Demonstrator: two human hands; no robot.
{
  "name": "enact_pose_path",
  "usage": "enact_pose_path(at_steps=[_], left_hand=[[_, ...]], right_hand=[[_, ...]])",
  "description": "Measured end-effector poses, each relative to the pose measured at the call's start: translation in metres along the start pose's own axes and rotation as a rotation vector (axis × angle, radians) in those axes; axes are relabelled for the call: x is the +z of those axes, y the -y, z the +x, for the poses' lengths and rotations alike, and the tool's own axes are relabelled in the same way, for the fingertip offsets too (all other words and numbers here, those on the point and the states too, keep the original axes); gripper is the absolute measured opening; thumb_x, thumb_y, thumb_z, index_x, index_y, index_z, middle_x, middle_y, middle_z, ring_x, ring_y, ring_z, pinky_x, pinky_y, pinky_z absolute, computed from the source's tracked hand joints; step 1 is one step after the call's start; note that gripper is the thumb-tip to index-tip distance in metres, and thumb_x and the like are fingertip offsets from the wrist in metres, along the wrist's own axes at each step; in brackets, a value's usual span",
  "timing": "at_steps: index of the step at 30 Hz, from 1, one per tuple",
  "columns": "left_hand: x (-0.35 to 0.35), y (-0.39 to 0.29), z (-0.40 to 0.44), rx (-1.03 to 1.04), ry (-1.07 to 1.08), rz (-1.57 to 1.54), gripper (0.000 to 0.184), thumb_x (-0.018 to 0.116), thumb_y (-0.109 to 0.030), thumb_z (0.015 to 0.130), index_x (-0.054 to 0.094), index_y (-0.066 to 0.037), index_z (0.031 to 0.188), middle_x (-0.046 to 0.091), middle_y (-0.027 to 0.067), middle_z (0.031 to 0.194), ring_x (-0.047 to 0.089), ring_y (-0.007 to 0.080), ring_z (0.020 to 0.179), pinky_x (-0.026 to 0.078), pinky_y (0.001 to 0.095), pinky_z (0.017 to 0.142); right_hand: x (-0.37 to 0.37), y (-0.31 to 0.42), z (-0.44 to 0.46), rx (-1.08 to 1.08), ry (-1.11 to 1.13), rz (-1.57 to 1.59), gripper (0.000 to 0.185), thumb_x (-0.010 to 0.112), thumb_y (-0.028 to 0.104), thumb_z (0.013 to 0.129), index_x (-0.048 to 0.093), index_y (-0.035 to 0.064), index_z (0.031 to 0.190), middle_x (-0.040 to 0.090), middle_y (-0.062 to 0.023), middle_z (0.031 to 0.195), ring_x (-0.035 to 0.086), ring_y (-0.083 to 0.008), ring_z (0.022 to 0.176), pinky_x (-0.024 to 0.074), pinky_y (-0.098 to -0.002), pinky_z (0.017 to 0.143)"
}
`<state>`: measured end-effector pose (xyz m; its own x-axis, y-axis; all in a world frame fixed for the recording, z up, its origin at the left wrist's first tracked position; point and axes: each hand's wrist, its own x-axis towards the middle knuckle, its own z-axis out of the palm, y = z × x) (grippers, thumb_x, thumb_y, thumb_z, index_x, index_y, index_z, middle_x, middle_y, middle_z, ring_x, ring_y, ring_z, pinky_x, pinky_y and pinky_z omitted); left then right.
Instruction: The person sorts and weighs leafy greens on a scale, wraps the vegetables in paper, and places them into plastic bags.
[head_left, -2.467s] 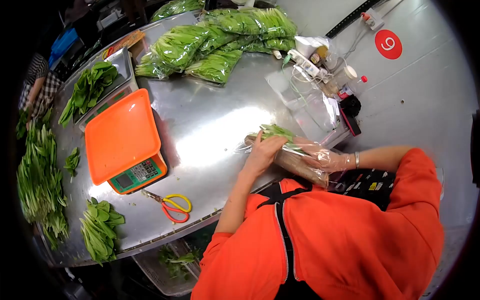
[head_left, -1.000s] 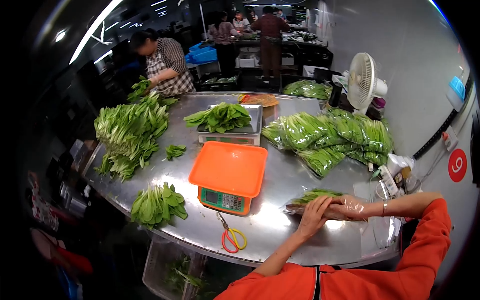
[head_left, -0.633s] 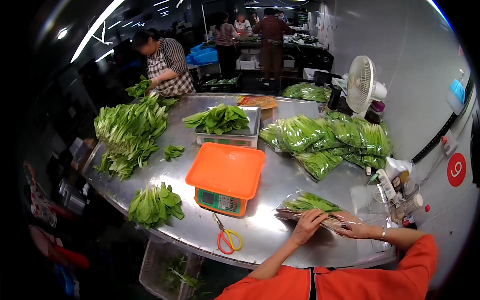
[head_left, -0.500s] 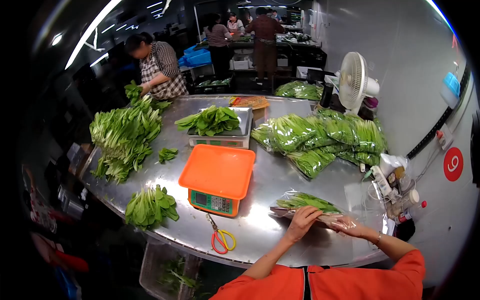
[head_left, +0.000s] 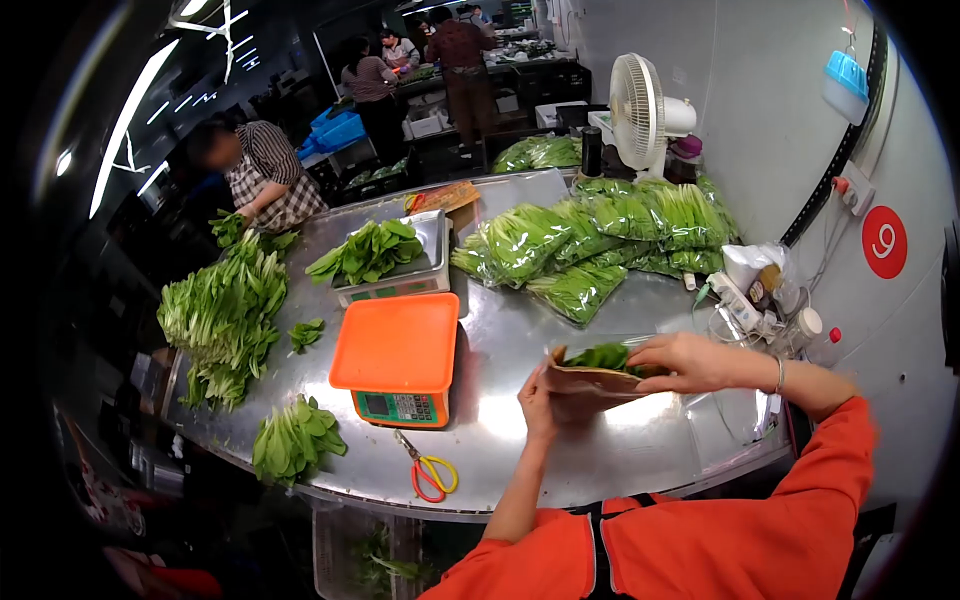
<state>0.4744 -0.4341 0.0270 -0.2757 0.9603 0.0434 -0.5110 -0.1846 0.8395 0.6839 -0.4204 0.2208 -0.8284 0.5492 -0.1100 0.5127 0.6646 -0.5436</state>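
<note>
A bag of leafy greens (head_left: 595,390) is held tilted above the metal table, in front of my body. Green leaves show along its upper edge; its lower side looks brownish and shiny. My left hand (head_left: 538,408) grips the left end, thumb near the top corner. At the right end, my right hand (head_left: 682,362) has its fingers closed over the upper edge, beside the leaves. Left of my left hand stands an orange scale (head_left: 395,345) with a bare tray. Scissors (head_left: 428,472) with red and yellow handles lie in front of it.
Packed bags of greens (head_left: 590,235) are piled at the back right by a fan (head_left: 637,115). A second scale (head_left: 435,240) carries loose greens. Heaped greens (head_left: 225,320) lie at left, where a person (head_left: 262,170) works. Bottles and cables (head_left: 765,300) crowd the right edge.
The bag has been raised from the table and tilted. My left hand has shifted to its left end, and my right hand to its upper right edge. The camera view has turned.
</note>
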Motion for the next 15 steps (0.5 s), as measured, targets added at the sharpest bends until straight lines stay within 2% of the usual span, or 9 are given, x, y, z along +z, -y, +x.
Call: enact_pose_path(at_steps=[2,5,7,8,10,11,12,14,15], left_hand=[[-0.004,-0.002,0.004,0.014,0.057,-0.103,0.035,0.050,-0.020,0.089,0.051,0.003,0.115,0.057,0.0090,0.109,0.053,0.0155,0.100,0.039,0.0267,0.090],[-0.018,0.006,0.011,-0.197,0.058,-0.023,0.040,0.049,-0.020,0.089,0.045,0.002,0.121,0.052,0.0095,0.117,0.048,0.0179,0.108,0.035,0.0288,0.094],[-0.003,-0.014,0.009,0.135,0.237,0.018,0.049,0.055,-0.017,0.085,0.036,0.000,0.127,0.046,0.0124,0.124,0.042,0.0184,0.116,0.033,0.0297,0.096],[0.004,-0.024,0.011,0.132,0.241,0.018,0.049,0.055,-0.017,0.085,0.036,0.000,0.127,0.046,0.0124,0.124,0.042,0.0184,0.116,0.033,0.0297,0.096],[0.014,-0.038,0.016,0.398,0.408,0.331,0.066,0.065,-0.016,0.077,0.029,-0.003,0.131,0.042,0.0133,0.126,0.036,0.0189,0.120,0.030,0.0303,0.098],[-0.001,-0.020,0.031,0.233,0.394,0.445,0.071,0.069,-0.009,0.067,0.033,-0.003,0.128,0.045,0.0121,0.123,0.038,0.0192,0.118,0.031,0.0303,0.097],[0.007,-0.036,0.029,0.226,0.387,0.442,0.071,0.069,-0.009,0.067,0.033,-0.003,0.128,0.045,0.0121,0.123,0.038,0.0192,0.118,0.031,0.0303,0.097],[0.029,-0.085,0.029,-0.173,0.380,0.308,0.071,0.069,-0.005,0.064,0.034,-0.002,0.126,0.045,0.0110,0.121,0.040,0.0197,0.117,0.032,0.0309,0.097],[0.020,-0.083,0.026,0.000,0.375,0.383,0.065,0.068,-0.003,0.065,0.038,-0.002,0.122,0.044,0.0098,0.121,0.042,0.0189,0.114,0.034,0.0318,0.096]], right_hand=[[0.009,0.009,-0.002,-0.016,-0.152,-0.221,0.035,0.056,0.033,0.080,0.057,0.0014,0.096,0.058,-0.0133,0.096,0.055,-0.0312,0.088,0.0443,-0.0396,0.074],[0.021,0.002,-0.001,0.026,-0.081,-0.392,0.025,0.057,0.026,0.078,0.060,0.0037,0.086,0.061,-0.0127,0.084,0.057,-0.0310,0.079,0.0444,-0.0407,0.066],[0.023,-0.002,0.004,0.229,-0.098,-0.258,0.016,0.056,0.021,0.076,0.061,0.0064,0.080,0.060,-0.0139,0.075,0.057,-0.0318,0.070,0.0439,-0.0422,0.060],[0.024,-0.005,0.007,0.234,-0.100,-0.256,0.016,0.056,0.021,0.076,0.061,0.0064,0.080,0.060,-0.0139,0.075,0.057,-0.0318,0.070,0.0439,-0.0422,0.060],[0.026,-0.015,0.019,0.220,-0.297,-0.195,0.013,0.055,0.018,0.074,0.061,0.0082,0.079,0.059,-0.0160,0.073,0.057,-0.0327,0.065,0.0431,-0.0430,0.056],[0.023,-0.019,0.027,0.152,-0.387,-0.195,0.012,0.055,0.017,0.073,0.061,0.0081,0.079,0.059,-0.0152,0.073,0.056,-0.0331,0.066,0.0431,-0.0430,0.057],[0.018,-0.021,0.034,0.082,-0.473,-0.193,0.012,0.054,0.016,0.073,0.061,0.0081,0.079,0.058,-0.0144,0.074,0.056,-0.0336,0.066,0.0431,-0.0430,0.057],[0.007,0.002,0.034,0.039,-0.535,-0.339,0.009,0.055,0.016,0.073,0.061,0.0094,0.076,0.057,-0.0098,0.072,0.056,-0.0292,0.066,0.0430,-0.0392,0.058],[-0.001,0.023,0.024,-0.024,-0.572,-0.431,0.008,0.056,0.016,0.072,0.060,0.0105,0.076,0.055,-0.0069,0.071,0.055,-0.0257,0.066,0.0422,-0.0371,0.058]])
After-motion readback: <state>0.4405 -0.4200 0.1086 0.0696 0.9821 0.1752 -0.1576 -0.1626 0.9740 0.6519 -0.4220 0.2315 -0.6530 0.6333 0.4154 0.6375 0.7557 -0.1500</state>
